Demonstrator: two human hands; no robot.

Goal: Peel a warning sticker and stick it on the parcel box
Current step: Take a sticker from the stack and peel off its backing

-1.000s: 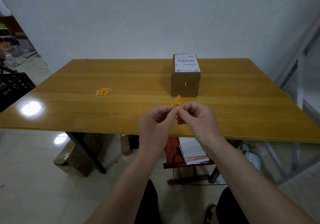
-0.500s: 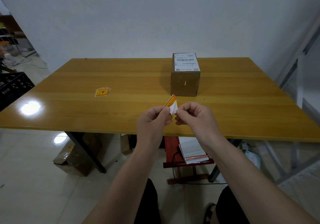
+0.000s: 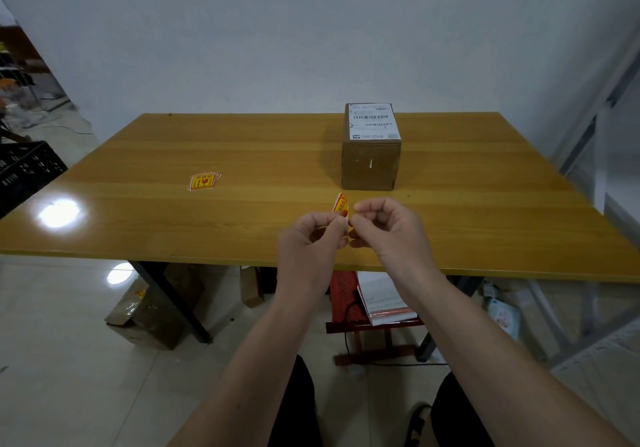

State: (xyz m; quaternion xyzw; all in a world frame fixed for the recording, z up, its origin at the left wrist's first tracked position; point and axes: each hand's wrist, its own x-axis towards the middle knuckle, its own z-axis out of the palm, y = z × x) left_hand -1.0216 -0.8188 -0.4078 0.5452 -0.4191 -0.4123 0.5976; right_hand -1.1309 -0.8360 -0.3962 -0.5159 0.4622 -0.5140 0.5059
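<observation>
**A:** Sticker [image 3: 340, 205], red and yellow, sits pinched at the centre of the frame, just above the near table [image 3: 242, 155] edge. What's changed?

**B:** A second ago both hands met tight on it. Now the left hand [image 3: 308, 242] holds the white backing with thumb and forefinger closed on it, and the right hand [image 3: 384, 228] has eased a little to the right, fingertips curled in close at the paper's edge. Whether they actually grip a corner, I can't tell.

**A:** So the peel has started?

**B:** I'd judge so: the printed face curls up and away from the white sheet. It isn't free yet.

**A:** And the parcel box [image 3: 371, 162]?

**B:** Upper right of centre, well beyond the hands. Plain brown cardboard, squarish, matte, with a white barcode label [image 3: 374, 121] covering its top.

**A:** Anything else?

**B:** Spare stickers [image 3: 202, 181] lie flat at centre left on the glossy wood, thin and glossy themselves.
</observation>
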